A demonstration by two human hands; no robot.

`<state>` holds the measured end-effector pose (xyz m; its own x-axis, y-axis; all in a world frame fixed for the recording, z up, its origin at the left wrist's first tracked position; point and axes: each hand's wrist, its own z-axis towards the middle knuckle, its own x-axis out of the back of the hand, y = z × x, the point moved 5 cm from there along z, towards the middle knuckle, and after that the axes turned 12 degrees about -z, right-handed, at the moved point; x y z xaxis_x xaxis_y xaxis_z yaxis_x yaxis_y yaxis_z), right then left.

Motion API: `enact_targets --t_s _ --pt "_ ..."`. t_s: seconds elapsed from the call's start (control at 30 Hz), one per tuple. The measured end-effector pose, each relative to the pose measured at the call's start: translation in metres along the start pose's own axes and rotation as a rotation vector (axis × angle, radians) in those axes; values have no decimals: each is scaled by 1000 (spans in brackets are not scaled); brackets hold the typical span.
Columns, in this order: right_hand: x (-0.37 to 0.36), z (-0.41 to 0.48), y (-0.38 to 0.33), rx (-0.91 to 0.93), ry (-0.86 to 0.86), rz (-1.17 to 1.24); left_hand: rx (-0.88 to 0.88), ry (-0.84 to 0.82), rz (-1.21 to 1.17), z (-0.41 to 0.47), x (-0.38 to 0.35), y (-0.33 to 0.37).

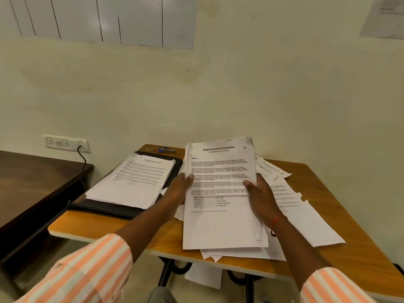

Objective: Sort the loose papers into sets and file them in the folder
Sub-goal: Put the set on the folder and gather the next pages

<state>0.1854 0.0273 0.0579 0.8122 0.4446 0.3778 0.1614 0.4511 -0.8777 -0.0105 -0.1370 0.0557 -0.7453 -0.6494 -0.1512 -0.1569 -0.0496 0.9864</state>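
Observation:
I hold a set of printed papers [220, 193] upright above the wooden table [105, 224]; its top sheet is headed "Sample Internship Documentation". My left hand [178, 188] grips the set's left edge and my right hand [261, 197] grips its right edge. An open black folder [105, 207] lies at the table's left with a stack of filed papers [133, 182] on it. Loose papers [306, 217] are spread over the table's right side, partly hidden behind the held set.
A stapler [167, 150] lies at the table's far edge behind the folder. A dark wooden desk [32, 184] stands to the left. A wall socket [66, 143] with a black cable is behind it. One sheet [204, 276] lies on the floor under the table.

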Motion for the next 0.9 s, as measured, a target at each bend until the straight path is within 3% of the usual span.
enact_targets --t_s 0.23,0.47,0.7,0.9 --pt "-30 -13 3 -41 -78 73 0 178 -132 44 15 34" --pt "-33 5 13 -69 -84 6 -69 241 31 69 25 17" --pt "-40 57 14 -138 -64 -110 -65 214 115 88 33 9" --pt "-64 92 35 -237 -124 -44 -44 105 129 122 53 13"
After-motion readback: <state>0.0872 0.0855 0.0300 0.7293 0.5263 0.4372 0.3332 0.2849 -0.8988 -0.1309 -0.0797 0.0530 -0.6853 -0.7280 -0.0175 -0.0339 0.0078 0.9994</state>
